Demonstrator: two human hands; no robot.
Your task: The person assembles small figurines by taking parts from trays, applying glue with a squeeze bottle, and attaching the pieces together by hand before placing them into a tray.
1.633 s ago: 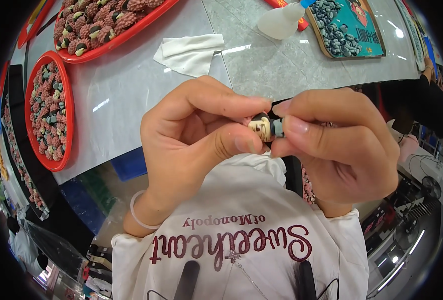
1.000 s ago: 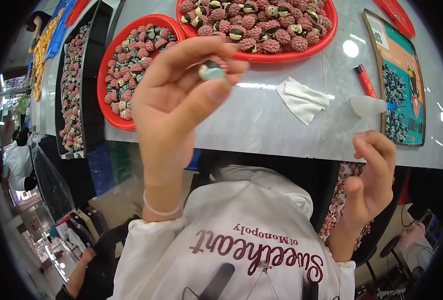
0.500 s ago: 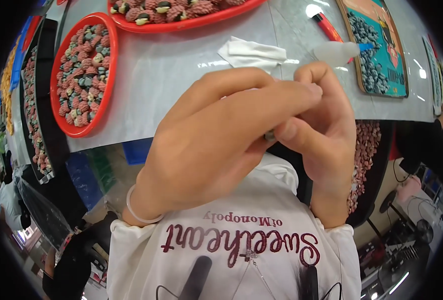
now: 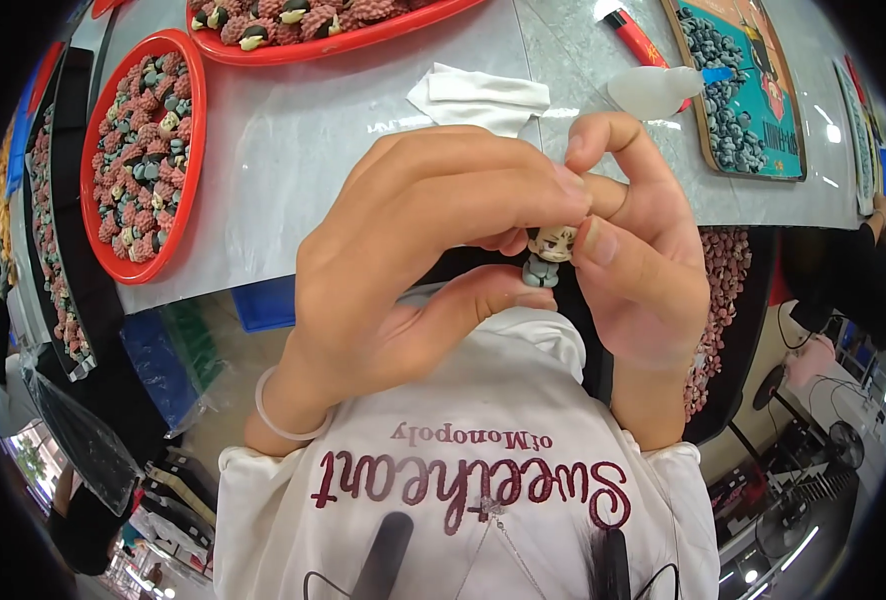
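Observation:
A tiny figurine [image 4: 547, 256] with a pale head, dark hair and a grey body is pinched between both hands close to my chest. My left hand [image 4: 413, 260] curls over it from the left, thumb under its body and fingers over its head. My right hand [image 4: 631, 265] grips it from the right with thumb and fingertips. A pale bracelet [image 4: 281, 415] circles my left wrist. Much of the figurine is hidden by my fingers.
A grey table [image 4: 293, 150] holds red trays of small figurines at the left [image 4: 189, 190] and top [image 4: 363, 42]. A folded white tissue [image 4: 478, 98], a clear squeeze bottle [image 4: 656, 90], a red marker [image 4: 639, 38] and a framed teal board [image 4: 753, 90] lie beyond my hands.
A second ago my left hand held a small piece up alone with the right hand lowered. Both hands have since come together at my chest around the figurine.

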